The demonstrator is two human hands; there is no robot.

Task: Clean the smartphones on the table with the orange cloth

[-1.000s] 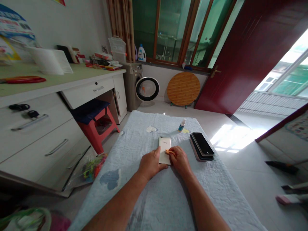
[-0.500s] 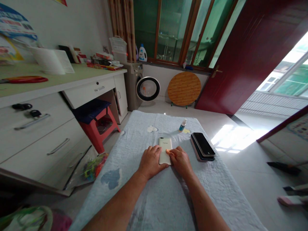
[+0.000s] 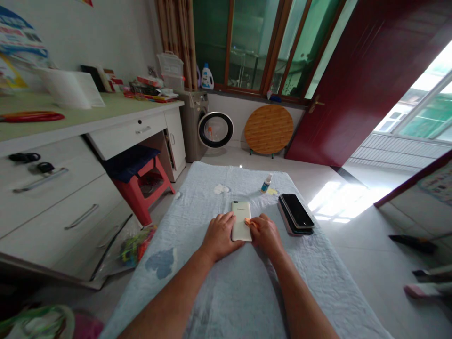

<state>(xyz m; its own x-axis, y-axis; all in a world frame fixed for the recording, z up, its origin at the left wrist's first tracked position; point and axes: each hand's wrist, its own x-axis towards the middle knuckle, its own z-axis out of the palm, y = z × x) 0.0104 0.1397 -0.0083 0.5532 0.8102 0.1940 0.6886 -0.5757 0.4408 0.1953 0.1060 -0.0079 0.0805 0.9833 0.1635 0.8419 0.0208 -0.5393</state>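
A pale gold smartphone [image 3: 241, 212] lies back side up on the light blue cloth [image 3: 219, 301] that covers the table. My left hand [image 3: 219, 235] grips its left edge, with the thumb along the bottom edge and the fingers beside the back. At the phone's right edge, my right hand [image 3: 266, 235] pinches a small orange cloth [image 3: 248, 221] that rests against the phone's back. Most of the orange cloth is hidden under the right fingers.
Right of my hands lies a stack of phones [image 3: 296, 212], the top one with its dark screen up. A small spray bottle [image 3: 266, 183] stands near the table's far edge. A desk [image 3: 137, 115] and a red stool [image 3: 155, 188] are on the left.
The whole view has shifted slightly left. Both hands keep their hold, and the orange cloth stays at the phone's right side with barely any movement.
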